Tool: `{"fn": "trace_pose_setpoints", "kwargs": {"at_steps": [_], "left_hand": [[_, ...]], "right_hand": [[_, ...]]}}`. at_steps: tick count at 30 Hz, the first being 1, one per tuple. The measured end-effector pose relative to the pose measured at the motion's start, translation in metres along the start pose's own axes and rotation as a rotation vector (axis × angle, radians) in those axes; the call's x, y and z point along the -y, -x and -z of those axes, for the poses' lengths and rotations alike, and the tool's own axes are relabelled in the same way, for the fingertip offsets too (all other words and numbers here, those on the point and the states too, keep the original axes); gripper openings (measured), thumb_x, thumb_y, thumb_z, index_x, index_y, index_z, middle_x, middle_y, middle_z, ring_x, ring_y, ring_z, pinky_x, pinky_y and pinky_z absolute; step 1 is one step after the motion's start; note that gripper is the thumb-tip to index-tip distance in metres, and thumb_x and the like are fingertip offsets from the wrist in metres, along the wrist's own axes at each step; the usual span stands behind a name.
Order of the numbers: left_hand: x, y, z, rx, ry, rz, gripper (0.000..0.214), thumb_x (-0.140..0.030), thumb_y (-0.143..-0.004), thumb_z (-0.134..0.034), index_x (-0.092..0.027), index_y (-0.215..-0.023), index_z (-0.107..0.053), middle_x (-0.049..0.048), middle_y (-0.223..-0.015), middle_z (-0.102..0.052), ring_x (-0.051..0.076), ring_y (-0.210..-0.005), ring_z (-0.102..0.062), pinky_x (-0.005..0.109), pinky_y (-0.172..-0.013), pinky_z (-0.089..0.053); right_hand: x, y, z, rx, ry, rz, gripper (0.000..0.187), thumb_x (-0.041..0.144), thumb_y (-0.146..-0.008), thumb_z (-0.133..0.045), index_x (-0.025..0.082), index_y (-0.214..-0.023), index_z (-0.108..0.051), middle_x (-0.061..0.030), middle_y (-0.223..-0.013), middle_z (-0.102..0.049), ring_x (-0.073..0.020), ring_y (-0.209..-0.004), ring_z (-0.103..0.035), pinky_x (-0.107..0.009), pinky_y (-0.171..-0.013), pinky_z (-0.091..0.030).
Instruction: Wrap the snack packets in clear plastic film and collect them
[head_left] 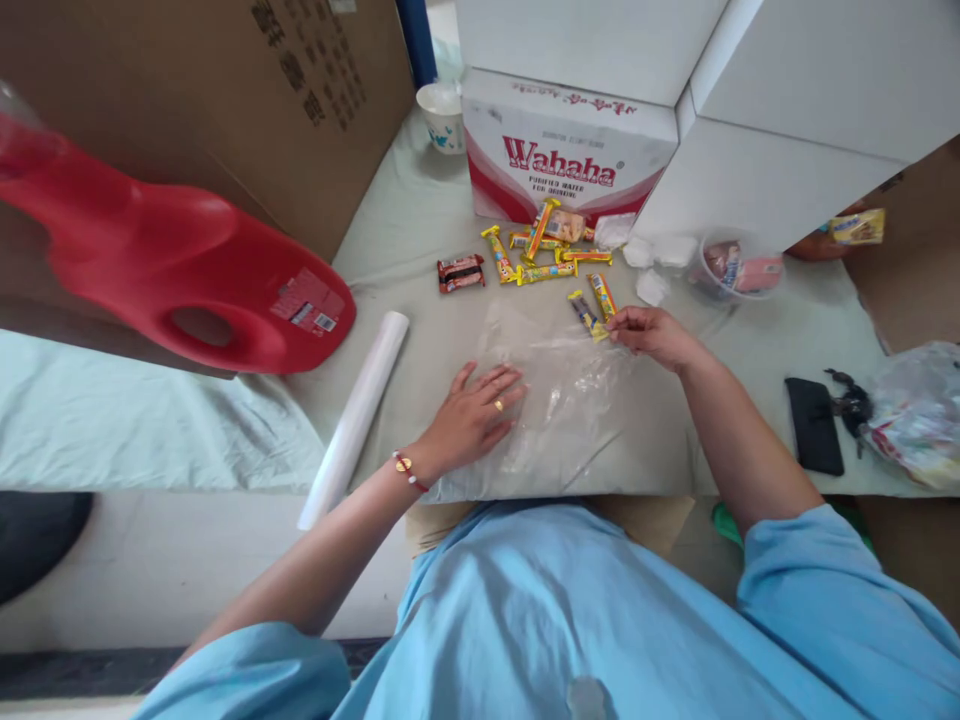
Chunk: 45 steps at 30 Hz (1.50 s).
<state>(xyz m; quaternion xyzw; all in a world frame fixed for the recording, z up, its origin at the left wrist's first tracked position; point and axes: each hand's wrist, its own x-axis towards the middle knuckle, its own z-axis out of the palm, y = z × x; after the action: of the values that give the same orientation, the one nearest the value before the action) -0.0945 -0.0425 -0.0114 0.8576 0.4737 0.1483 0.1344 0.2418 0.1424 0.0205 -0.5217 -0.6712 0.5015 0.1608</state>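
Note:
My left hand [474,418] lies flat with fingers spread on a clear plastic bag [561,405] spread over the table near its front edge. With thumb and fingers pinched together, my right hand [654,336] grips the lower end of a small yellow-and-purple wrapped snack bar [585,312]. Just behind that bar lies a yellow-and-orange wrapped bar [601,294], close to my right fingertips. Farther back is a loose pile of several yellow wrapped bars [546,272]. A dark red-brown snack packet [460,273] lies to the left of the pile.
A white plastic roll [360,410] overhangs the front edge. A red jug [247,280] leans in at left by a cardboard box [300,150]. Behind stand a Wahaha carton [562,160] and a paper cup [442,120]. Rightward are a plastic tub [739,265], phone [815,425] and keys [853,402].

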Motion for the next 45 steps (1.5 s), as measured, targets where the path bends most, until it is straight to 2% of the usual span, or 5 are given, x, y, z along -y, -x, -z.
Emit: {"fn": "trace_pose_setpoints", "kwargs": {"at_steps": [7,14,23,32,45], "left_hand": [[0.011,0.027,-0.012,0.102,0.029,0.266,0.063,-0.038,-0.105,-0.047,-0.02,-0.165,-0.039,0.0167,-0.168,-0.046,0.032,-0.158,-0.04,0.069,-0.131,-0.014],[0.013,0.068,-0.013,0.064,0.005,0.283,0.06,-0.043,-0.107,-0.044,-0.023,-0.163,-0.04,0.0165,-0.17,-0.043,0.033,-0.158,-0.04,0.069,-0.129,-0.02],[-0.028,0.006,0.042,-0.409,0.011,0.211,0.031,-0.03,-0.107,-0.046,-0.023,-0.123,-0.072,0.0113,-0.121,-0.076,0.029,-0.135,-0.062,0.052,-0.117,-0.047],[0.026,-0.038,-0.011,0.006,-0.046,0.368,0.059,-0.042,-0.109,-0.033,-0.025,-0.165,-0.041,0.0143,-0.175,-0.034,0.033,-0.162,-0.031,0.068,-0.131,-0.011],[0.031,-0.034,-0.013,0.008,-0.096,0.361,0.058,-0.046,-0.11,-0.035,-0.026,-0.164,-0.042,0.0122,-0.176,-0.033,0.03,-0.163,-0.03,0.067,-0.131,-0.01]], "right_hand": [[0.014,0.035,-0.008,-0.549,0.754,0.224,0.037,0.03,-0.099,-0.054,0.014,-0.126,-0.072,-0.0226,-0.125,-0.07,-0.0356,-0.116,-0.065,-0.054,-0.102,-0.053],[-0.024,0.106,-0.105,-0.144,0.776,0.509,0.066,0.038,-0.106,-0.052,0.024,-0.169,-0.034,-0.0128,-0.172,-0.038,-0.0319,-0.162,-0.03,-0.058,-0.129,-0.034],[-0.035,0.119,-0.105,-0.167,0.681,0.524,0.075,0.045,-0.107,-0.053,0.027,-0.173,-0.022,-0.0153,-0.173,-0.036,-0.032,-0.161,-0.033,-0.06,-0.129,-0.034],[-0.033,0.111,-0.098,0.071,0.503,0.462,0.048,0.043,-0.107,-0.051,0.031,-0.153,-0.059,-0.012,-0.161,-0.055,-0.0304,-0.152,-0.05,-0.061,-0.125,-0.042],[0.073,-0.161,-0.014,-0.489,0.741,0.202,0.043,0.019,-0.104,-0.055,0.007,-0.145,-0.052,-0.0206,-0.147,-0.054,-0.0233,-0.116,-0.059,-0.039,-0.103,-0.049]]}}
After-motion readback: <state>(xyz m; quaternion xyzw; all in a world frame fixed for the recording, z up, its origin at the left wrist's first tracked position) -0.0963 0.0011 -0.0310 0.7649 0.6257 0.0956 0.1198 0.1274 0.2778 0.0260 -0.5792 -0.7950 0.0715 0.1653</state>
